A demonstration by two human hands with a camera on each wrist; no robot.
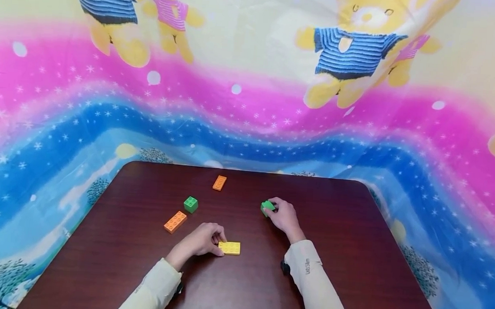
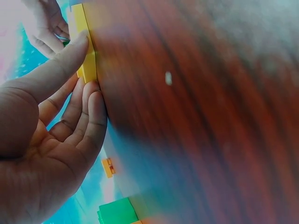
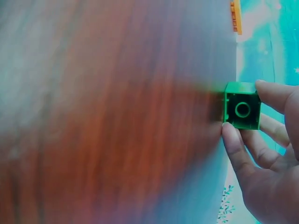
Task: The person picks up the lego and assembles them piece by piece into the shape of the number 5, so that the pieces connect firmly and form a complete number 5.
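Observation:
My left hand (image 1: 201,239) pinches the left end of a yellow building brick (image 1: 232,248) near the middle front of the table. In the left wrist view the thumb lies across the yellow brick (image 2: 80,18), with the other fingers against its far end and side. Farther right and back, my right hand (image 1: 286,218) holds a small green building brick (image 1: 265,206) between thumb and fingers. Seen from the right wrist, this green brick (image 3: 233,87) is turned on its side, its hollow underside and round inner tube facing the camera.
Left of centre stand a second green brick (image 1: 191,204) and a long orange brick (image 1: 175,222), close together. A smaller orange brick (image 1: 219,182) lies near the back edge of the dark brown table (image 1: 333,282). A patterned cloth (image 1: 250,102) hangs around the table.

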